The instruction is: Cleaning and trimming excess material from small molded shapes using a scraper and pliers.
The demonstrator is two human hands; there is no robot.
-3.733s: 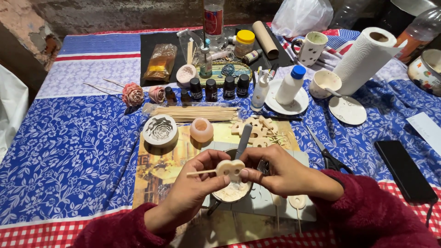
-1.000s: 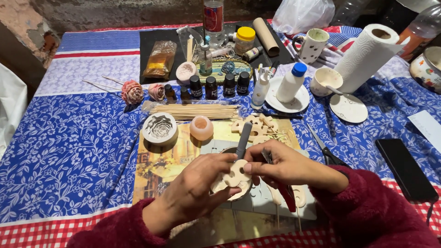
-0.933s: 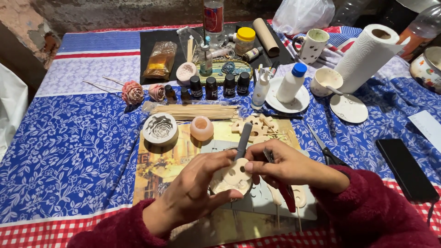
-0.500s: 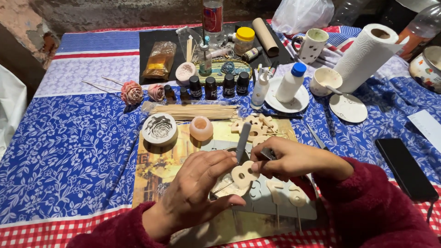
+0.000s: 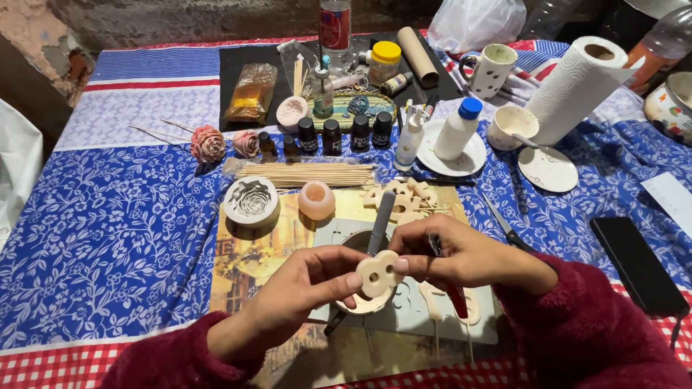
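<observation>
A cream, flat shaped piece (image 5: pixel 380 274) with two round holes sits between the fingertips of both hands, above a grey mould mat (image 5: pixel 404 320). My left hand (image 5: pixel 303 288) pinches its left side with thumb and fingers. The right edge is held by my right hand (image 5: pixel 461 256), which also grips a grey pen-like tool (image 5: pixel 382 216) pointing away from me. A red-handled tool (image 5: pixel 455 299) pokes out under that hand. Beneath the piece lies a small round dish (image 5: pixel 360 304), mostly hidden. More cream pieces on sticks (image 5: pixel 432 306) rest on the mat.
Beyond the hands lie a bundle of wooden skewers (image 5: pixel 306 174), a round flower mould (image 5: pixel 251 200), a peach cup (image 5: pixel 317 199), small dark bottles (image 5: pixel 339 133) and a blue-capped white bottle (image 5: pixel 459 128). Scissors (image 5: pixel 508 227), a black phone (image 5: pixel 638 263) and a paper towel roll (image 5: pixel 577 86) are on the right.
The stick seen in the piece 3.7 s ago is gone. Within the last second both hands turned the piece so its flat face with the holes points up.
</observation>
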